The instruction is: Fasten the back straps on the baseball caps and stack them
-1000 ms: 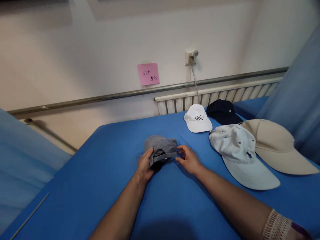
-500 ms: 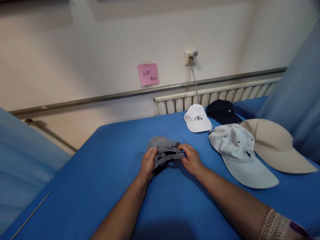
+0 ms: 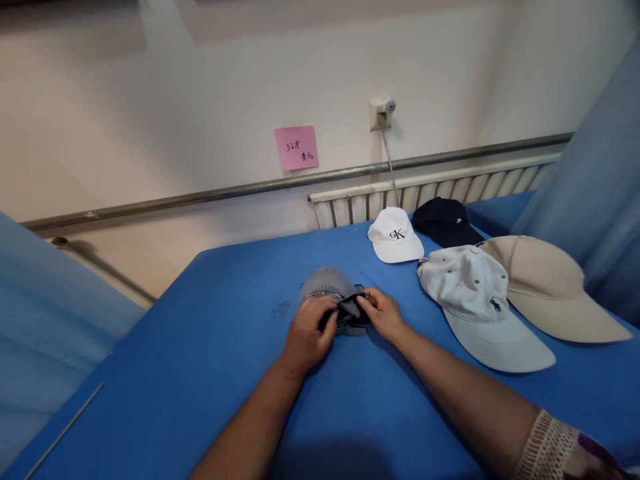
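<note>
A grey baseball cap (image 3: 326, 281) lies on the blue-covered table, its dark inside turned partly toward me. My left hand (image 3: 309, 333) pinches the cap's near edge, fingers curled at the opening. On the other side, my right hand (image 3: 383, 313) grips the rim between thumb and fingers, close to the small strap end that sticks up. Part of the cap's front is hidden behind my left hand.
To the right lie a white cap (image 3: 395, 237), a black cap (image 3: 445, 221), a pale cap (image 3: 480, 300) and a beige cap (image 3: 555, 287). Behind the blue table (image 3: 200, 320) are a radiator (image 3: 360, 207) and a rail (image 3: 210, 195). A thin rod (image 3: 65, 430) lies front left.
The grey cap has been turned so its inside and label show. My left hand has shifted right, from the cap's side to its near edge. My right hand keeps its grip.
</note>
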Demonstrator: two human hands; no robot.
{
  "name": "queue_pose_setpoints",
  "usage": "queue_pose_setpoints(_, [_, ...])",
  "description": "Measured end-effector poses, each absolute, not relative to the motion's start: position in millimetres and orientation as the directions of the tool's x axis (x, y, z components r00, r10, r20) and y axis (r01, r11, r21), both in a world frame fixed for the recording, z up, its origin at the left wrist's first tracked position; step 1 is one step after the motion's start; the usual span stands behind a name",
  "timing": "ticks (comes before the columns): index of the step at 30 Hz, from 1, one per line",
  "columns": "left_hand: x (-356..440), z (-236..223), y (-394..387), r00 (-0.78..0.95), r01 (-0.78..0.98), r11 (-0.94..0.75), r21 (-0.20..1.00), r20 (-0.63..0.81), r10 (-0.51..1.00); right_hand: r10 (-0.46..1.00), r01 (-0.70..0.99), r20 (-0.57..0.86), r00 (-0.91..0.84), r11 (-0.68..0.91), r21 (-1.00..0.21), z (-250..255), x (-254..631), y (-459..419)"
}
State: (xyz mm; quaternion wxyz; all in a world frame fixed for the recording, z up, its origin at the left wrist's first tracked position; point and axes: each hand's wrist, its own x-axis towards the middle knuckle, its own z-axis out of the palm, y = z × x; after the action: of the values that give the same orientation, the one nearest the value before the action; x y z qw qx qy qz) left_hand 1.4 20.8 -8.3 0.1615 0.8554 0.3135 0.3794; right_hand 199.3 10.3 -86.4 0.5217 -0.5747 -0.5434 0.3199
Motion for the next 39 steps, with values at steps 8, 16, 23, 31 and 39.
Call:
queue_pose_setpoints(8, [7, -13, 23, 0.744, 0.400, -0.702, 0.589, 0.238, 0.625, 0.911, 0.202, 0.277, 0.305, 0.222, -0.954, -80, 201, 9])
queue_pose_setpoints(16, [4, -24, 29, 0.773, 0.452, -0.731, 0.512, 0.183, 0.607, 0.935, 0.160, 0.256, 0.244, 0.222, -0.962, -67, 188, -6])
queue_pose_setpoints(23, [3, -26, 31, 0.777, 0.443, -0.731, 0.519, 0.184, 0.602, 0.922, 0.266, 0.326, 0.210, 0.266, -0.926, -63, 185, -11])
queue_pose_setpoints(31, [5, -23, 27, 0.796, 0.439, -0.729, 0.525, 0.148, 0.587, 0.941, 0.216, 0.257, 0.218, 0.210, -0.953, -71, 184, -7])
queue_pose_setpoints(39, [2, -22, 31, 0.618, 0.197, -0.226, 0.954, 0.058, 0.784, 0.964, 0.042, 0.190, 0.187, 0.185, -0.982, -78, 192, 2])
